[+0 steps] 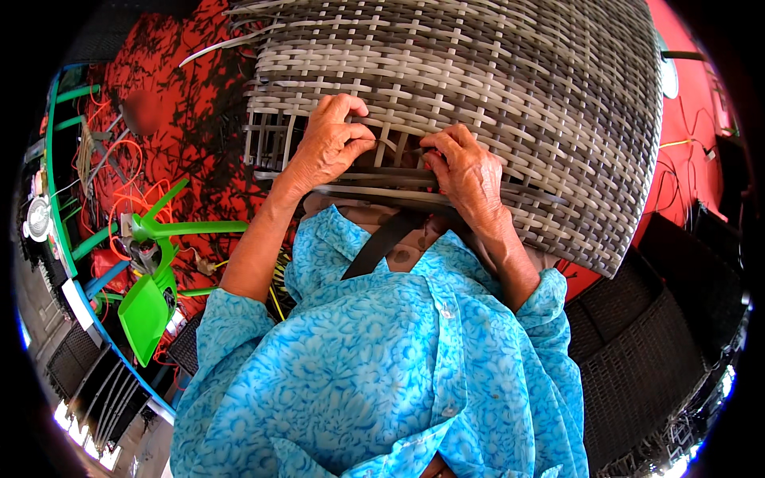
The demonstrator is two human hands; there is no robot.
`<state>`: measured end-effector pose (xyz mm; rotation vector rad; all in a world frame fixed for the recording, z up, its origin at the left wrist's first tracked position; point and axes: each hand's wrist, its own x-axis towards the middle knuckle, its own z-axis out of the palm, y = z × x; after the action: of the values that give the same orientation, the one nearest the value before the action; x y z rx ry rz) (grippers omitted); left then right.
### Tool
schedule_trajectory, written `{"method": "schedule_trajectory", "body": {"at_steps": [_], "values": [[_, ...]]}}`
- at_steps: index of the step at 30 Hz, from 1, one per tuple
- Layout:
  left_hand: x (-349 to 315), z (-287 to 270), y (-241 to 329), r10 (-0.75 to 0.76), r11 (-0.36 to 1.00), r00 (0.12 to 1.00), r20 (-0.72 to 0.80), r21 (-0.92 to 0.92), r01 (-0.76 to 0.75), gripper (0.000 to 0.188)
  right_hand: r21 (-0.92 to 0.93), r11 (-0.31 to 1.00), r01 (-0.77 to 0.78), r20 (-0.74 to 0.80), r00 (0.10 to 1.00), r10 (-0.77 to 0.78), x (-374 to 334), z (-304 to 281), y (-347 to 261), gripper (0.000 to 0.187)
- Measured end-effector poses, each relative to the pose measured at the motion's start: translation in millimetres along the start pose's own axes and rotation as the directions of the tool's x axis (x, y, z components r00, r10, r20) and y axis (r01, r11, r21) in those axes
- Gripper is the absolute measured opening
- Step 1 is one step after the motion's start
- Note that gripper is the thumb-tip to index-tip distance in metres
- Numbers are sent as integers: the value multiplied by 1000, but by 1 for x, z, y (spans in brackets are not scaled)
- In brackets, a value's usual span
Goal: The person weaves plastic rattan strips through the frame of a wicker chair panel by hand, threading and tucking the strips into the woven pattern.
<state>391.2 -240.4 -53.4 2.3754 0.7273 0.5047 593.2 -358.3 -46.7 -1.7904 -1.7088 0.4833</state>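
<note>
A large grey-brown woven wicker panel (pixel 510 103) lies in front of me, its near part unfinished, with a gap across the weave and bare upright strands at the left. My left hand (pixel 328 147) is over the gap with fingers curled, thumb and forefinger closed at a pale strip. To its right, my right hand (pixel 468 171) is closed at the gap's other side, fingertips pinched on a strip at the woven edge. What lies exactly between the right fingertips is partly hidden. Several loose dark strips (pixel 382 191) run across below both hands, close to my lap.
Dark strip scraps (pixel 207 95) litter the red floor (pixel 151 76) at left. A green fan-like object (pixel 147 315), orange cords (pixel 131 191) and a green-and-blue frame (pixel 68 247) stand there too. Dark wicker furniture (pixel 637 366) is at lower right. Long loose strands (pixel 219 49) stick out from the panel's left.
</note>
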Motion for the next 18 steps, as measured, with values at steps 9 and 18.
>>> {"method": "schedule_trajectory", "body": {"at_steps": [9,18], "values": [[-1,13,-2,-139,988,985,-100,-74,132,18,-13,1000,-2,74,997,3,7,-4,-4,14],[18,13,-6,-156,978,966,-205,108,180,21,-102,992,-67,19,997,69,15,10,-18,12]]}}
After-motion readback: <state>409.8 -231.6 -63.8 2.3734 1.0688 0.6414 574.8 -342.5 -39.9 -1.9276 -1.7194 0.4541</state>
